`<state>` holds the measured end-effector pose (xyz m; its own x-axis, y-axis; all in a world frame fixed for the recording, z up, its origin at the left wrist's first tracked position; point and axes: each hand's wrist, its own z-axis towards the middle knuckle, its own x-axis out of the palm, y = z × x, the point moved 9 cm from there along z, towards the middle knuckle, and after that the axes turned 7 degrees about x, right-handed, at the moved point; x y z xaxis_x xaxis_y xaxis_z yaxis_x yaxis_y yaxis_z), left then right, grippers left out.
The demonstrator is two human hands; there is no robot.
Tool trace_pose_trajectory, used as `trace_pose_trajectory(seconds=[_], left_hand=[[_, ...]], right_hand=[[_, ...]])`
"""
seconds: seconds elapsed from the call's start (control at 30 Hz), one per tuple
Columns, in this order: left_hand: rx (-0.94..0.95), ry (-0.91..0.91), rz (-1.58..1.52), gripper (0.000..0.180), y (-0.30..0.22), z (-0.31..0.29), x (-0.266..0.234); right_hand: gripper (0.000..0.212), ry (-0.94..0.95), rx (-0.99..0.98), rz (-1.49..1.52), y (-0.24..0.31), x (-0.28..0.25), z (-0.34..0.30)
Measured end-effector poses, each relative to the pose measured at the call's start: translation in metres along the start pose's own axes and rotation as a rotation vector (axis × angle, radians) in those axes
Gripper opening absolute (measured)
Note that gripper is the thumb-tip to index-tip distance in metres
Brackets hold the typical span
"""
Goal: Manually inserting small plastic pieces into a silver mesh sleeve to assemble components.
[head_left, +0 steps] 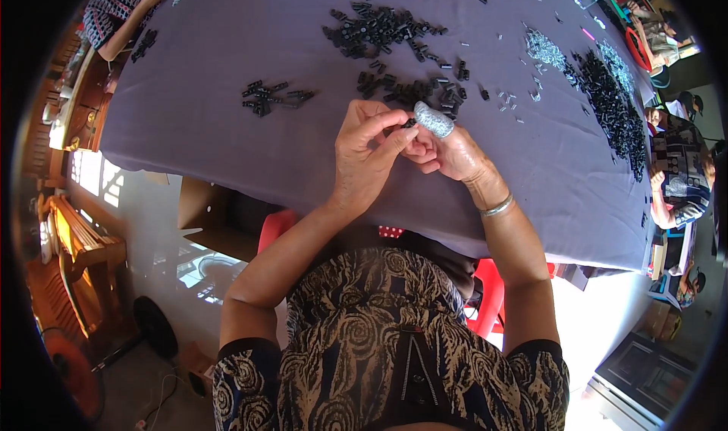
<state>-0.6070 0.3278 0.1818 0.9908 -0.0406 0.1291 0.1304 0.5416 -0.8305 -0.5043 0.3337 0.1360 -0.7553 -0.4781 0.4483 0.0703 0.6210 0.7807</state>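
Observation:
Above the near part of the table, my left hand pinches a small black plastic piece between thumb and index finger. My right hand meets it there, fingers curled, its thumb in a silver wrap pressed close to the same piece. How far the right fingers grip it is partly hidden. Just beyond both hands lie loose black pieces, and farther off is a bigger black pile. A smaller black cluster sits to the left of my hands.
A grey-purple cloth covers the table. To the right are clear small parts and a long black heap. Other people sit at the left edge and right edge. A red chair is beneath me.

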Motion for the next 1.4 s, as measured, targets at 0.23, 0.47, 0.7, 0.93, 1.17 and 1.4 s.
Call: trace_pose_trajectory(seconds=[0.23,0.47,0.7,0.93,1.17,1.4], left_hand=[[-0.009,0.050,-0.033,0.024,-0.008,0.002,0.007],[-0.069,0.232,-0.050,0.052,-0.027,0.017,0.039],[-0.104,0.108,0.006,0.028,-0.011,0.019,0.054],[-0.076,0.085,-0.043,0.023,-0.009,0.021,0.056],[-0.089,0.079,-0.116,0.026,0.000,0.018,0.052],[-0.039,0.146,-0.050,0.027,-0.008,0.006,0.025]], right_hand=[[0.032,0.134,-0.139,0.178,0.003,0.014,0.003],[0.028,0.242,-0.136,0.533,-0.013,0.012,0.010],[0.015,0.037,-0.246,0.685,-0.018,-0.006,0.021],[0.017,0.038,-0.274,0.761,-0.020,-0.014,0.022],[0.020,-0.211,0.157,1.050,-0.035,-0.008,0.008],[0.037,0.185,-0.128,0.444,-0.006,0.020,0.005]])
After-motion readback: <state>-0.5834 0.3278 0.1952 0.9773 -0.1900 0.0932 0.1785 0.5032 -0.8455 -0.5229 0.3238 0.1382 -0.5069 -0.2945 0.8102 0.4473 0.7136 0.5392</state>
